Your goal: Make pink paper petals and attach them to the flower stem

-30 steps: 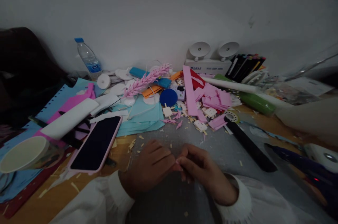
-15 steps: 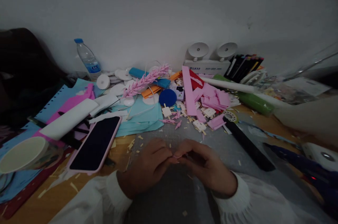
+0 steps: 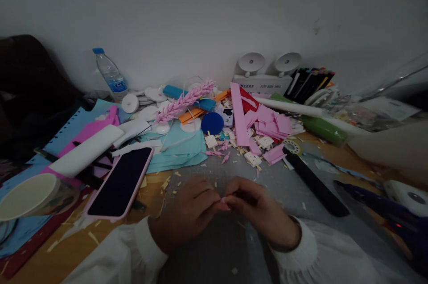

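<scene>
My left hand (image 3: 192,210) and my right hand (image 3: 259,210) meet above the grey mat (image 3: 217,248), fingertips pinched together. Between them is a tiny pink paper piece (image 3: 224,200), mostly covered by the fingers, so its shape is unclear. Both hands are closed on it. Just beyond them lie several small twisted pink paper pieces (image 3: 225,157) and white square cards (image 3: 252,159) on short sticks. A long pink paper strip (image 3: 238,114) rests by a stack of cut pink paper (image 3: 272,122). Farther back is a braided pink paper spike (image 3: 187,101).
Left of my hands lie a phone (image 3: 121,182), a paper cup (image 3: 30,197) and a water bottle (image 3: 110,74). To the right are a black stick-like tool (image 3: 316,183), a glue gun (image 3: 377,206) with a red light, and a green roll (image 3: 324,130). Markers (image 3: 309,83) stand at the back.
My fingertips have shifted slightly around the pink paper piece, with the right thumb and finger pressed closer to the left. Everything else stays in place.
</scene>
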`<state>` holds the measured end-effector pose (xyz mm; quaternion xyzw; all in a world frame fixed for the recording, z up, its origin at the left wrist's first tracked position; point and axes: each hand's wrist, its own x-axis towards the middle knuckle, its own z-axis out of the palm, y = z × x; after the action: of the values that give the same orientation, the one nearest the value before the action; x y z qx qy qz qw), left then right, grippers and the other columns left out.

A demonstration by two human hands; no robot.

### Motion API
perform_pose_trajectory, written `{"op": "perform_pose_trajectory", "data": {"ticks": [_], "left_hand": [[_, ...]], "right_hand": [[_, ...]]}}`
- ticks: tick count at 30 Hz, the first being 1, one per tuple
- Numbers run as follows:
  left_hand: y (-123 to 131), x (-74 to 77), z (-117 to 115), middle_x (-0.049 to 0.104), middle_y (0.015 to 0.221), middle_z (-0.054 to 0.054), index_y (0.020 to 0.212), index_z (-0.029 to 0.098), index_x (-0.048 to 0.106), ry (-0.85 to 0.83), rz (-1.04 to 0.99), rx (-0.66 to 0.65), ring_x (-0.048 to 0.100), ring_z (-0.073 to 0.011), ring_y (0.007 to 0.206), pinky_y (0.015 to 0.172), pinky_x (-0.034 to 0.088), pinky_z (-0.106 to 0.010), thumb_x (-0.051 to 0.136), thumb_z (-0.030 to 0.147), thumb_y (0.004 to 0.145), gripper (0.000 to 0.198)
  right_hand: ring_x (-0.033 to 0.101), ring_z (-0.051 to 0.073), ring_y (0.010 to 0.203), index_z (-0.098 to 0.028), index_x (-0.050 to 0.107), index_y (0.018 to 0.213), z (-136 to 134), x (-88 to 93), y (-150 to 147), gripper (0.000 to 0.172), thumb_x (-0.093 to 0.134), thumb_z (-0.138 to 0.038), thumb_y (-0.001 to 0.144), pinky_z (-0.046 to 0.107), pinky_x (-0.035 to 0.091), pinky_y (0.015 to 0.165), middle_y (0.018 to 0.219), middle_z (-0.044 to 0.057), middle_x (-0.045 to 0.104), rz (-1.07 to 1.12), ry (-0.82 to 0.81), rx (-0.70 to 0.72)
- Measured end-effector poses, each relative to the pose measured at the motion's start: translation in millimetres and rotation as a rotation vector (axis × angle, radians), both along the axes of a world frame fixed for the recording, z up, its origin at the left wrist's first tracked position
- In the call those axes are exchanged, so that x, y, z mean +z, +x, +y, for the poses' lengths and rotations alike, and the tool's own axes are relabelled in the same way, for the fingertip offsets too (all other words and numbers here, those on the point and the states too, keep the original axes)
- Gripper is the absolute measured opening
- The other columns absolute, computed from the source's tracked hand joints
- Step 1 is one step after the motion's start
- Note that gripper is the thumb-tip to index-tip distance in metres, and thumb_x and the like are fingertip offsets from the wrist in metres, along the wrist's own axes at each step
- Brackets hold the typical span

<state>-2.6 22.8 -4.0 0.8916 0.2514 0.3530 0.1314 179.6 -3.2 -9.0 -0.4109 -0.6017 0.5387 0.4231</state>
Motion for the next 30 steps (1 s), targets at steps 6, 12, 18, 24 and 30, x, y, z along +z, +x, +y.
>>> {"op": "perform_pose_trajectory", "data": {"ticks": [6, 12, 18, 24, 30], "left_hand": [[1.2, -5.2, -1.8, 0.060, 0.074, -0.003, 0.077, 0.015, 0.060, -0.178, -0.036, 0.009, 0.055, -0.0143, 0.072, 0.064, 0.044, -0.024, 0.049, 0.022, 0.094, 0.021], [1.2, -2.3, 0.5, 0.061, 0.072, -0.003, 0.076, 0.014, 0.063, -0.162, -0.044, -0.005, 0.057, -0.0141, 0.071, 0.064, 0.045, -0.024, 0.051, 0.019, 0.092, 0.021], [0.9, -2.6, 2.2, 0.060, 0.069, -0.004, 0.074, 0.013, 0.063, -0.075, -0.024, -0.009, 0.054, -0.0146, 0.068, 0.062, 0.044, -0.025, 0.049, 0.021, 0.094, 0.025], [1.4, -6.9, 1.1, 0.058, 0.066, -0.003, 0.067, 0.014, 0.061, -0.066, -0.006, -0.007, 0.052, -0.0143, 0.066, 0.061, 0.043, -0.025, 0.046, 0.026, 0.095, 0.034], [2.9, -1.8, 0.3, 0.058, 0.066, -0.002, 0.070, 0.016, 0.063, -0.123, -0.040, 0.039, 0.054, -0.0132, 0.065, 0.059, 0.044, -0.024, 0.043, 0.032, 0.096, 0.036]], "right_hand": [[0.058, 0.014, 0.075, -0.020, 0.062, 0.086, -1.9, -12.7, 3.4, 0.017, 0.050, -0.008, 0.090, 0.026, 0.045, 0.068, 0.080, 0.003, 0.062, -0.135, 0.457, -0.055], [0.057, 0.014, 0.083, -0.022, 0.060, 0.088, -1.0, -9.2, 3.0, 0.017, 0.053, -0.007, 0.088, 0.026, 0.046, 0.074, 0.088, 0.003, 0.060, -0.059, 0.408, -0.050], [0.053, 0.012, 0.067, -0.020, 0.052, 0.088, -0.6, 0.5, -0.5, 0.023, 0.059, -0.043, 0.087, 0.022, 0.042, 0.060, 0.075, -0.002, 0.054, 0.121, -0.091, -0.045], [0.034, 0.009, 0.047, -0.018, 0.048, 0.063, 1.1, -2.8, -3.5, 0.051, 0.048, -0.065, 0.084, 0.023, 0.026, 0.044, 0.051, -0.006, 0.038, -0.092, -0.210, 0.026], [0.043, 0.012, 0.060, -0.018, 0.055, 0.071, 0.6, -1.8, -2.7, 0.042, 0.052, -0.057, 0.086, 0.024, 0.035, 0.054, 0.063, -0.002, 0.047, -0.112, -0.058, -0.019]]}}
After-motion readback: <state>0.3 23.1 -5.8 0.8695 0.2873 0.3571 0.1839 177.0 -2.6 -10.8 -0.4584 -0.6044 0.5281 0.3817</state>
